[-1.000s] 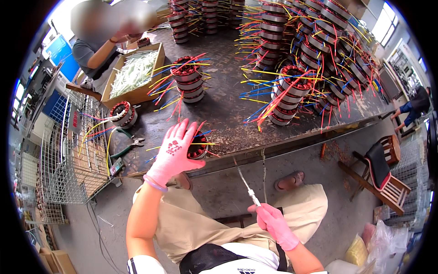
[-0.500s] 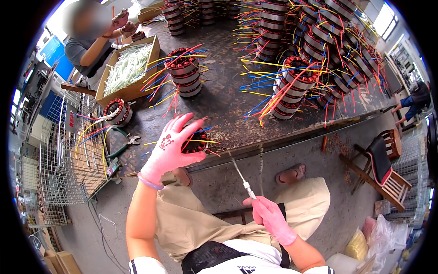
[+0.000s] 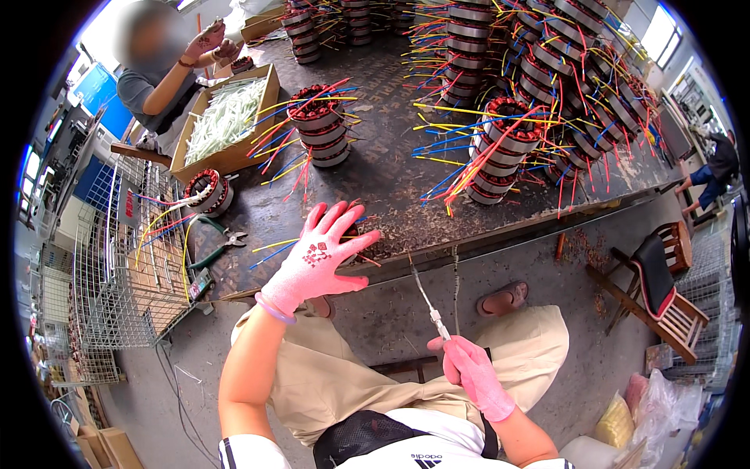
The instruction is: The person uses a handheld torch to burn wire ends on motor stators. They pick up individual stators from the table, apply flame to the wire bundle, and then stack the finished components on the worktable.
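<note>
My left hand (image 3: 319,254), in a pink glove, lies spread over a wound motor stator near the table's front edge, its fingers stretched out. Most of that stator is hidden under the palm; its yellow and blue lead wires (image 3: 275,252) stick out to the left. My right hand (image 3: 475,374), gloved too, is closed round the handle of a slim tool with a long thin metal shaft (image 3: 424,291). The shaft points up and left, its tip by the table edge. Pliers with green handles (image 3: 219,248) and a stator with white sleeving (image 3: 207,194) lie to the left.
A short stator stack (image 3: 320,133) stands mid-table, with taller stacks (image 3: 508,148) at the right. A carton (image 3: 183,160) holds white tubes. Across the table a person (image 3: 160,90) works with raised hands. A wire cage (image 3: 117,289) adjoins the left; a wooden chair (image 3: 660,293) stands right.
My left hand has shifted right and its fingers now cover more of the stator. My right hand and the tool have moved slightly right and stay below the table edge.
</note>
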`<state>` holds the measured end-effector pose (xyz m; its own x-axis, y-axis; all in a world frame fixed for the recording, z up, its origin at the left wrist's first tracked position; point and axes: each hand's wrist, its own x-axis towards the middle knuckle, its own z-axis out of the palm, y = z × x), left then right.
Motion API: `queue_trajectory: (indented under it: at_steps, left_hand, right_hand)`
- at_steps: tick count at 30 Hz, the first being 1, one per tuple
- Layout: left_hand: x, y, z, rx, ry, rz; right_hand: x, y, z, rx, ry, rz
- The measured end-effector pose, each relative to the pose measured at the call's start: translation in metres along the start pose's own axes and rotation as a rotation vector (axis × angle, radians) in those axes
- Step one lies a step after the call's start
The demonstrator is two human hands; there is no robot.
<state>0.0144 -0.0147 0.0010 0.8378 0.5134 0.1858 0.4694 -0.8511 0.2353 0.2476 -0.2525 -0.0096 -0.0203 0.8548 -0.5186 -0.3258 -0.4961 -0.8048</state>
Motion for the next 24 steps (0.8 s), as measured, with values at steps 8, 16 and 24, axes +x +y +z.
queue_trajectory:
  at_steps: [8,16,24]
  left_hand:
    - [-0.017,-0.015,-0.006,-0.010,0.121,-0.284]
    - [-0.011,-0.009,-0.010,-0.093,0.028,-0.358]
    - [-0.008,-0.004,0.031,0.023,0.229,-0.379]
  right_hand:
    - [0.006,0.003,0.012,-0.024,-0.025,0.079]
    - [0.012,0.005,0.015,-0.063,-0.028,0.104]
    - [0.011,0.008,0.011,0.005,-0.029,0.047]
